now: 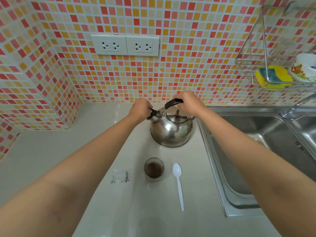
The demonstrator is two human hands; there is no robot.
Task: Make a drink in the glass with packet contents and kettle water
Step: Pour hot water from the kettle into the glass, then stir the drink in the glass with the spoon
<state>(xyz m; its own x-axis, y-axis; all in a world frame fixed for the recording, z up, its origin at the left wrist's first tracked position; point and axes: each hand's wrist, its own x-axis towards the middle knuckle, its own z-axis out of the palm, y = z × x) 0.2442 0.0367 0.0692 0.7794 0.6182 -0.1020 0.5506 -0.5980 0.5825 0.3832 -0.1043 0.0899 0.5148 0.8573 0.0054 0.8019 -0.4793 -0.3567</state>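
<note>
A shiny steel kettle [171,130] stands on the pale counter near the tiled wall. My right hand [188,101] grips its black handle from above. My left hand [141,107] pinches the black cap at the spout on the kettle's left side. In front of the kettle stands a small glass [154,169] with dark brown powder in its bottom. A white plastic spoon [178,183] lies just right of the glass, bowl pointing away. A torn clear packet [120,176] lies flat to the left of the glass.
A steel sink [266,144] with a tap [297,106] borders the counter on the right. A wire rack [266,69] on the wall holds a yellow sponge and a cup. Two wall sockets [125,45] sit above the kettle. A tiled wall corner juts out at left.
</note>
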